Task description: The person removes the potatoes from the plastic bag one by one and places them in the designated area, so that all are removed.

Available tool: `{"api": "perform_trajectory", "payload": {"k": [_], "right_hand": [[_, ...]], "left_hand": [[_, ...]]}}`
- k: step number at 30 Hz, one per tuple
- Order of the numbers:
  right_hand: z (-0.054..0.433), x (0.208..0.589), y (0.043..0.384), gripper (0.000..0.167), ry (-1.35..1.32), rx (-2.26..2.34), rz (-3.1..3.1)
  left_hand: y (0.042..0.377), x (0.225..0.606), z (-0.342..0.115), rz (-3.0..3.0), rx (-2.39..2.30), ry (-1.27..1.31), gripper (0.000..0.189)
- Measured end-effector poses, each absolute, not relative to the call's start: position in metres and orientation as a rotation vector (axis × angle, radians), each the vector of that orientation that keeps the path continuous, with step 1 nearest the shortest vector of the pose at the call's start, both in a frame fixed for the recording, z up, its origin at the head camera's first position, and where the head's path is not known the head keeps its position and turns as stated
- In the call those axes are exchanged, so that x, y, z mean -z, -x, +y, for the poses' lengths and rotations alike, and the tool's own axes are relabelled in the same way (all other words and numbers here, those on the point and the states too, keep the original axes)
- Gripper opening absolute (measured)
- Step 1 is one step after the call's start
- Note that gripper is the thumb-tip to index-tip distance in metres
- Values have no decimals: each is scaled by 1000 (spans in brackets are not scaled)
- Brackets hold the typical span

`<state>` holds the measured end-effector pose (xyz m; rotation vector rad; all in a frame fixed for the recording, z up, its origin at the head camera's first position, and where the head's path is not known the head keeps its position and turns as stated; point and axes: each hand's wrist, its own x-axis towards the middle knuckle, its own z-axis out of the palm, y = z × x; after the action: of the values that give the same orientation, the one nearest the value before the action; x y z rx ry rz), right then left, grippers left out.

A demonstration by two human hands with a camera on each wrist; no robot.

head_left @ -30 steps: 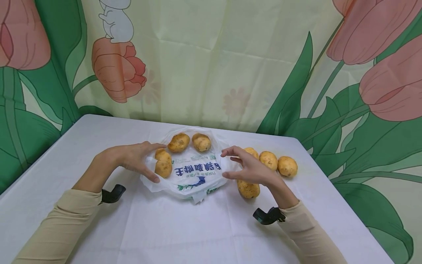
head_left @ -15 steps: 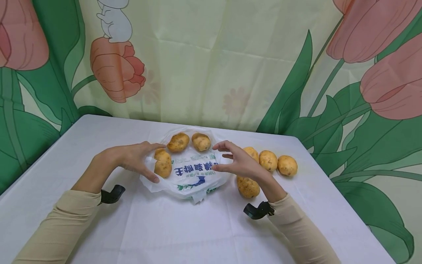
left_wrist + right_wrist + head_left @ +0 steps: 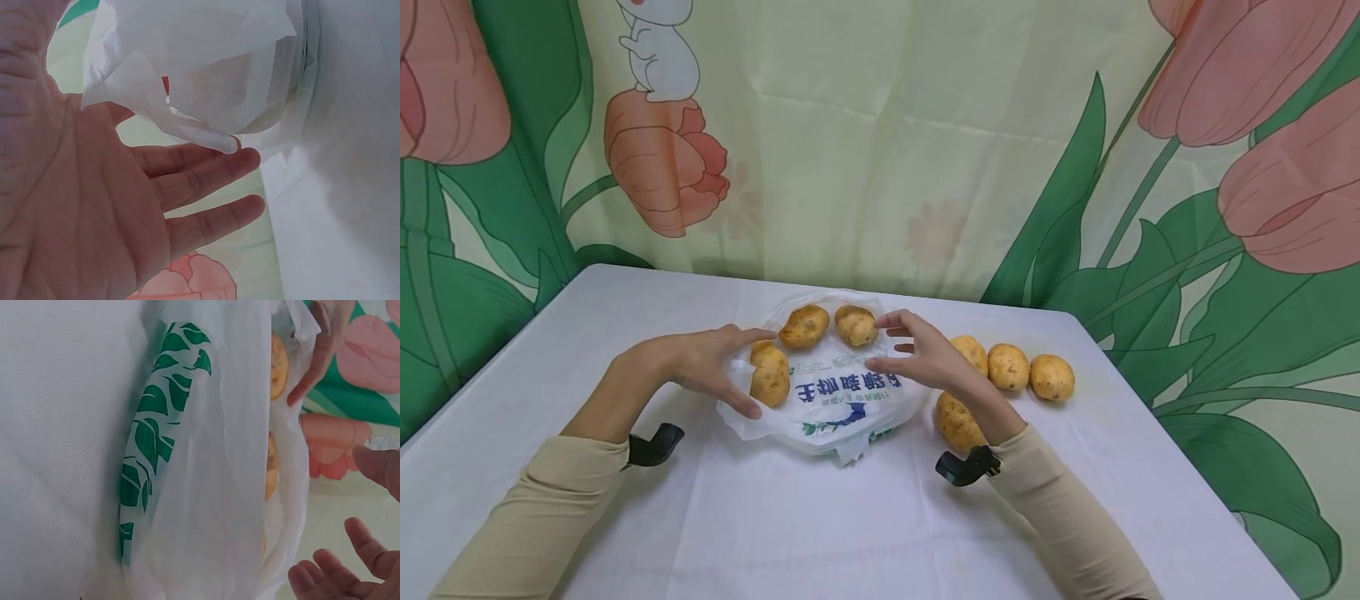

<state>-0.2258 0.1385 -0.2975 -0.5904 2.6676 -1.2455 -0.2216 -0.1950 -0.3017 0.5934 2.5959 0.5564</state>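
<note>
A white plastic bag (image 3: 842, 417) with blue and green print lies spread open on the table. Inside it sit three potatoes: one on the left (image 3: 771, 383) and two at the back, the left one (image 3: 805, 326) and the right one (image 3: 855, 325). My left hand (image 3: 711, 362) is at the bag's left rim, thumb and fingers spread; in the left wrist view its straight fingers (image 3: 206, 181) reach along the white plastic. Over the bag's right side, my right hand (image 3: 925, 350) hovers with spread fingers, fingertips close to the right back potato. Nothing is between them.
Several more potatoes lie right of the bag, among them a right one (image 3: 1052, 377), a middle one (image 3: 1008, 367) and a nearer one (image 3: 957, 421) partly behind my right forearm. A white cloth covers the table (image 3: 805, 533); a flowered curtain (image 3: 850, 167) hangs behind it.
My right hand has moved left and slightly away from me, from the bag's right rim to over the bag, close to the right back potato. My left hand has stayed in place.
</note>
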Motion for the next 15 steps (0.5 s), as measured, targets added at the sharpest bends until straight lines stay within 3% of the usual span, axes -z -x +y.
{"api": "perform_trajectory", "payload": {"k": [15], "right_hand": [[126, 301, 246, 65, 563, 1221, 2666]], "left_hand": [[223, 303, -195, 2605, -553, -599, 119]]}}
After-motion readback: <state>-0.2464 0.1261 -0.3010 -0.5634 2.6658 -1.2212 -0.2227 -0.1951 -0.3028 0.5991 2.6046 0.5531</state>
